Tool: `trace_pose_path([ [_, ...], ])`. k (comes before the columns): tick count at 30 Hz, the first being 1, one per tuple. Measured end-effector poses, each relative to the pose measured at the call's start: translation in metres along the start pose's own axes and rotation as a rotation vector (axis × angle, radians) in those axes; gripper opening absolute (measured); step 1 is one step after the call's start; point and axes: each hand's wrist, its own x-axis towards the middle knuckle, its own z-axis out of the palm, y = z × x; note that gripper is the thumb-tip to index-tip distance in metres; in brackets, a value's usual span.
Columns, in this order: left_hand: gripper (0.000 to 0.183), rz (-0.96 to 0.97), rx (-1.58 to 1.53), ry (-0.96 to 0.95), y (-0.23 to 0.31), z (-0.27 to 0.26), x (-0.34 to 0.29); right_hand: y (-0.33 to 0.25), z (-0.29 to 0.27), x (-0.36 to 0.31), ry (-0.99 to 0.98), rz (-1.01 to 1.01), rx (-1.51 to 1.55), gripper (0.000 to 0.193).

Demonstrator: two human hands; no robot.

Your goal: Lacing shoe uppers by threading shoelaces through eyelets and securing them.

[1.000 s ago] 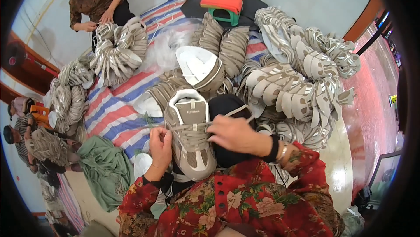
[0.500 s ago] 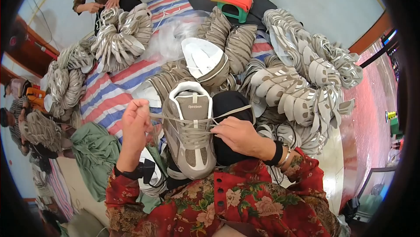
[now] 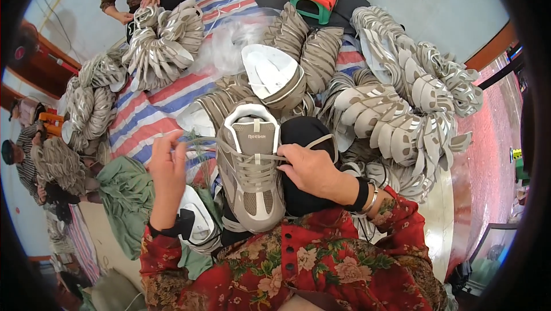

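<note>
A taupe and off-white sneaker upper (image 3: 256, 187) rests upright on my lap, its toe toward me and its white-lined collar away. Flat beige laces (image 3: 256, 174) cross its front in rows. To the left of the upper, my left hand (image 3: 167, 167) pinches a strand of shoelace that runs out from the upper side. My right hand (image 3: 313, 172) is at the right eyelet edge, fingers closed on the other lace, whose loose length loops over a black rounded thing (image 3: 298, 138). The right fingertips partly hide that lace.
Bundles of nested shoe uppers (image 3: 396, 110) lie on the right, with more bundles (image 3: 158, 47) at the far left. Beneath is a striped sheet (image 3: 149, 118). A green stool (image 3: 313, 8) with a red cover stands at the back. Green cloth (image 3: 123, 196) lies left. Other people sit nearby.
My left hand has moved a little left and down, drawing the lace outward. My right hand has shifted slightly up along the eyelet edge. The view has shifted slightly.
</note>
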Motion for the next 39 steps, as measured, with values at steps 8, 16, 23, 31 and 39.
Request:
trace_pose_path([
  [8, 0.022, 0.521, 0.121, -0.345, 0.063, 0.037, 0.003, -0.004, 0.001, 0.023, -0.046, -0.042, 0.078, 0.031],
  [16, 0.013, 0.465, 0.087, -0.325, 0.061, 0.048, 0.002, 0.002, 0.005, 0.038, 0.031, -0.256, -0.032, 0.012],
  [23, 0.014, 0.336, 0.303, -0.423, 0.073, 0.054, 0.003, -0.008, -0.003, 0.058, -0.253, 0.086, -0.267, 0.013],
  [31, 0.015, 0.416, 0.327, -0.46, 0.074, 0.035, 0.005, 0.0, -0.004, 0.021, -0.541, 0.782, 0.917, 0.017],
  [39, 0.023, 0.347, 0.435, -0.339, 0.063, 0.045, 0.02, -0.001, 0.002, 0.013, 0.022, 0.302, 0.264, 0.018],
])
